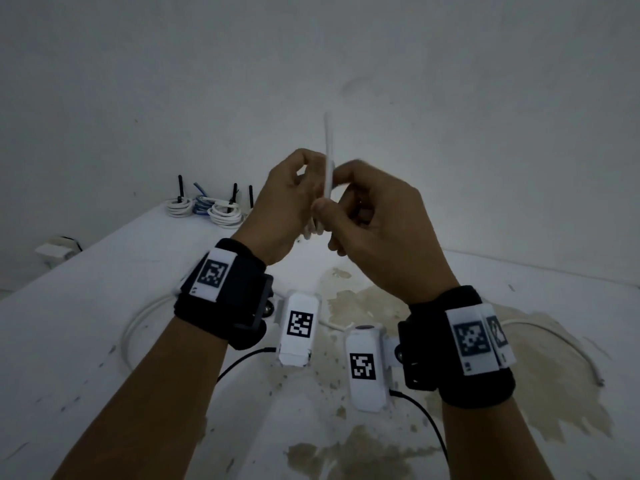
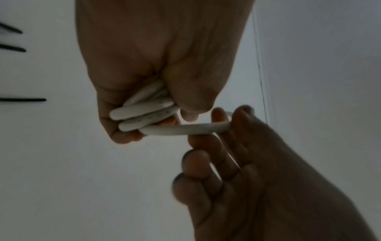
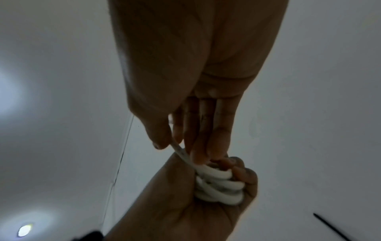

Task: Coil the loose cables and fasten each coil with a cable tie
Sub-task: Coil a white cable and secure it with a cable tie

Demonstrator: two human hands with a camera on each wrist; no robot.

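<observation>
White and stained brown in patches, the table (image 1: 104,306) stood against a bare pale wall (image 1: 450,98). Above it the left hand (image 1: 277,202) clutched a white cable coil (image 2: 144,112); the right hand (image 1: 377,233) pinched a white cable tie (image 1: 328,157). Tied coils (image 1: 211,207) sat at the table's far edge.

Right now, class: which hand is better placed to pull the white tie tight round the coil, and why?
The right hand. It pinches the white tie, whose free end points upward, while the left hand grips the white coil and is fully occupied steadying it.
</observation>
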